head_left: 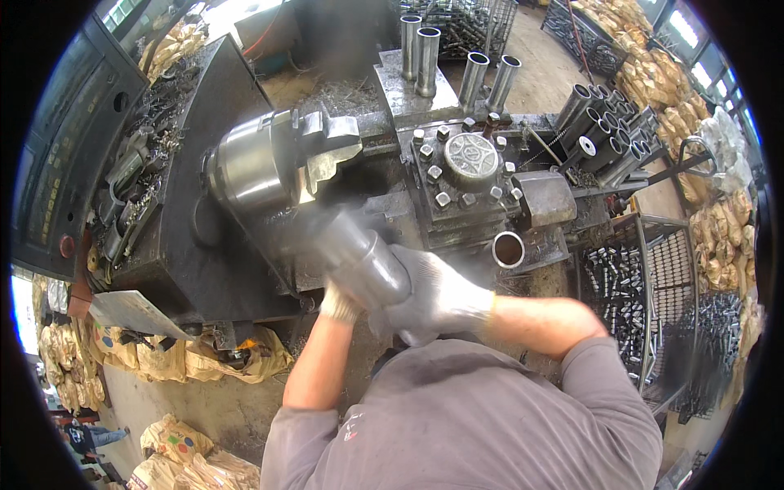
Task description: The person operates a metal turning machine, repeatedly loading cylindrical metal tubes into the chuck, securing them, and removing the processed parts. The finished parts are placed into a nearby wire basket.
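A grey metal cylinder, stepped and blurred by motion, slants up and left in front of my body. My right hand, in a white knitted glove with a grey coated palm, is closed around its near end. My left hand, in a similar glove, is against the underside; the cylinder hides most of its fingers. Just beyond the cylinder's far end is the lathe chuck with its stepped jaws, apart from the cylinder. The square tool post, with several bolts, sits to the right.
Metal tubes stand upright behind the tool post, and more tubes are stacked at the right. A short tube lies by the carriage. A wire crate holds small metal parts. Metal chips and scraps cover the headstock top.
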`<action>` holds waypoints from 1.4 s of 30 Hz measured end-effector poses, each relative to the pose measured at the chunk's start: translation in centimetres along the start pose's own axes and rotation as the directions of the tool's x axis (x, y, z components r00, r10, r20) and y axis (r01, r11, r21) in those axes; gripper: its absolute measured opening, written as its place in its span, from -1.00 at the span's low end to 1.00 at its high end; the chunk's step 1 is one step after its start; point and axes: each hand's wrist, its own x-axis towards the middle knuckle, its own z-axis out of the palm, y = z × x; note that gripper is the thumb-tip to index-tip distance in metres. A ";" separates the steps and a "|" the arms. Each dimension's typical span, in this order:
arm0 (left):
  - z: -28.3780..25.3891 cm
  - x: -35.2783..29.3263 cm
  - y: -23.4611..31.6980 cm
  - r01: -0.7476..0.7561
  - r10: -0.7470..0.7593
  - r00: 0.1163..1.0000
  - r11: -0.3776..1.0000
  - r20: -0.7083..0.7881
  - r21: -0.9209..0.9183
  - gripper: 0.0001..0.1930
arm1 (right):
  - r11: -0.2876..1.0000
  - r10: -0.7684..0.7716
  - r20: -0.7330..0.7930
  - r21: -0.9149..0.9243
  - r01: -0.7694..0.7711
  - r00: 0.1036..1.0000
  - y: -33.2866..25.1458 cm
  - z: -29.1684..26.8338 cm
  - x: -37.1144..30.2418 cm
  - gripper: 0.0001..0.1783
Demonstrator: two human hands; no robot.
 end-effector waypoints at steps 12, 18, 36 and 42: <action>-4.4 4.7 0.0 0.085 0.673 0.718 0.172 -0.180 0.981 -0.62 | -0.299 -0.179 0.106 -0.953 0.049 0.978 -5.5 -21.2 20.5 -0.58; -8.5 -7.0 0.2 0.171 0.505 0.662 0.618 -0.554 0.767 -0.65 | 0.278 0.081 0.244 -0.937 0.213 0.966 1.5 -23.4 28.4 -0.27; -17.0 -23.9 6.6 -0.227 0.646 0.039 0.749 -0.763 0.623 -0.65 | 0.445 0.121 0.365 -0.851 0.278 0.923 -0.1 -21.8 30.0 -0.28; -15.0 -22.8 10.0 -0.345 0.529 0.155 0.821 -0.835 0.456 -0.47 | 0.553 0.257 0.159 -0.833 -0.010 0.953 -2.4 -18.3 29.1 -0.59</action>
